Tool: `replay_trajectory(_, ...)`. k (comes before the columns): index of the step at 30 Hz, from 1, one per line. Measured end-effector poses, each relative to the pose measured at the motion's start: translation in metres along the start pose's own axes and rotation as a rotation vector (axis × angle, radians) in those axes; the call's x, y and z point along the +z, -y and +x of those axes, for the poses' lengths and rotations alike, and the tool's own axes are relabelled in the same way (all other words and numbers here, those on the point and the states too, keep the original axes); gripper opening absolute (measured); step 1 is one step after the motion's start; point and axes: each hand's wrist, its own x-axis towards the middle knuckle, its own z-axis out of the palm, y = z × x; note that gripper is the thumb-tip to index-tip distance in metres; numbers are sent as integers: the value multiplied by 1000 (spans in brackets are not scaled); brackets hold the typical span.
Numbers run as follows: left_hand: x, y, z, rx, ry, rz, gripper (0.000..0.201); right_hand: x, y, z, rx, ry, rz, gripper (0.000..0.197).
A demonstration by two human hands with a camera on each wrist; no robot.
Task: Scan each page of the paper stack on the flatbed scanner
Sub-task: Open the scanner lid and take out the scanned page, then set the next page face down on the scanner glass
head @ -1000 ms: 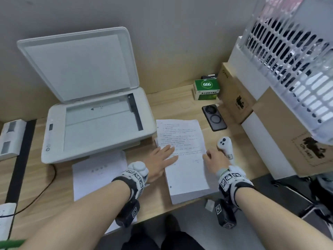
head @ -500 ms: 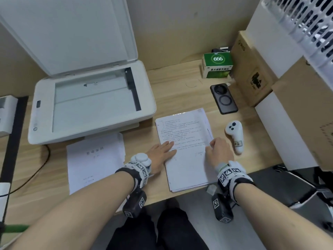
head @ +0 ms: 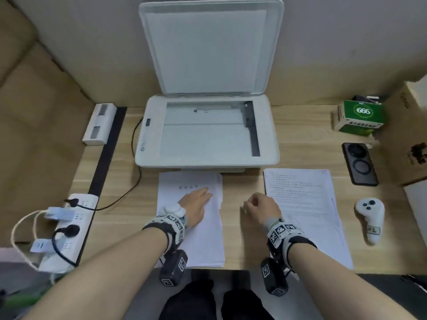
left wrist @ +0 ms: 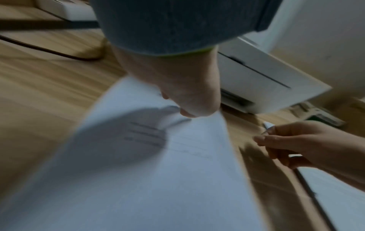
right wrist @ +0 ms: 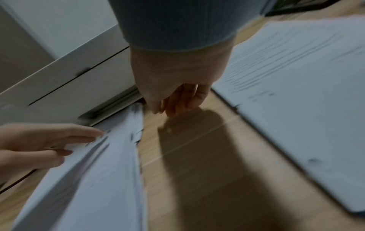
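Observation:
The flatbed scanner (head: 208,132) stands at the back of the desk with its lid (head: 210,47) raised and its glass bare. In front of it lies a white paper stack (head: 203,241) with a title page on top. My left hand (head: 196,199) rests flat on that stack, fingers straight, as the right wrist view also shows (right wrist: 49,140). A second stack of printed pages (head: 307,215) lies to the right. Between the two stacks my right hand (head: 256,204) hovers over bare wood, its fingers (right wrist: 177,100) loosely curled and holding nothing.
A power strip (head: 67,229) with plugs and cables sits at the left desk edge. A black phone (head: 359,166), a white controller (head: 370,218), a green box (head: 360,117) and a cardboard box (head: 409,135) stand at the right. A small white device (head: 100,123) lies left of the scanner.
Both hands left the right stack and moved left. The left hand now rests on the left stack and the right hand hangs over bare desk. The head view turned towards the scanner.

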Motion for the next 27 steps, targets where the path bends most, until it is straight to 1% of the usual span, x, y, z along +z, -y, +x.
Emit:
replay_trajectory(2, 2, 31, -18, -100, 31, 7, 56, 19, 22, -3, -31, 74, 7, 18)
replay_trajectory(4, 3, 67, -39, -170, 20, 0, 60, 46, 47, -3, -75, 116, -39, 23)
replay_trajectory(6, 8, 92, -54, -202, 8, 6, 64, 63, 62, -5, -73, 142, -88, 31)
replay_trajectory(8, 14, 109, -65, -192, 19, -6, 66, 79, 74, -3, -52, 137, -132, 34)
replay_trajectory(12, 17, 113, -66, -143, -22, -58, 65, 85, 75, 3, -5, 86, -163, 30)
replay_trajectory(15, 23, 115, -67, -111, -39, -55, 62, 94, 74, -1, 31, 64, -161, 29)
replay_trajectory(19, 27, 113, -73, -120, -3, -50, 62, 100, 69, -15, 80, 45, -139, 29)
replay_trajectory(22, 27, 110, -75, -109, 42, -19, 62, 101, 67, -20, 67, 57, -135, 25)
replay_trajectory(24, 29, 108, -77, -111, 24, -15, 60, 96, 67, -24, 50, 59, -163, 21)
replay_trajectory(27, 21, 105, -76, -127, 74, 6, 52, 85, 71, -26, 5, 94, -270, 28)
